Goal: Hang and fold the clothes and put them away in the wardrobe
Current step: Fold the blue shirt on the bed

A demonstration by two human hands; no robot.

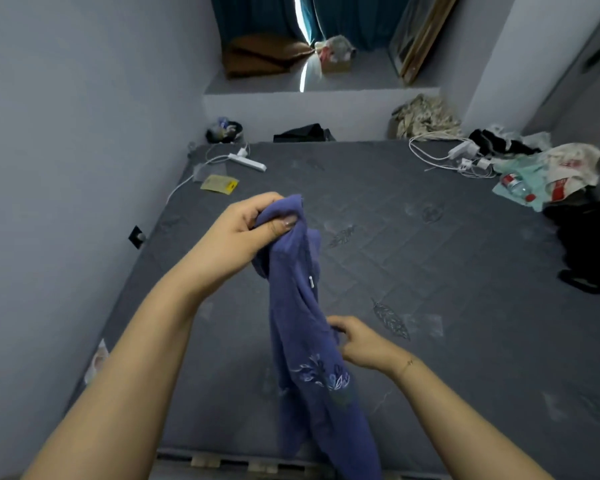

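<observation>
Hanging from the left hand (246,223), whose fingers (284,224) pinch its top, the purple embroidered cotton garment (303,327) dangles over the grey quilted mattress (447,271) while the right hand (359,341) grips its middle, probably to straighten it for folding.

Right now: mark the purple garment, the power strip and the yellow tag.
purple garment (302,341): head view, mid fabric.
power strip (247,162): head view, white body.
yellow tag (219,184): head view, centre.
</observation>
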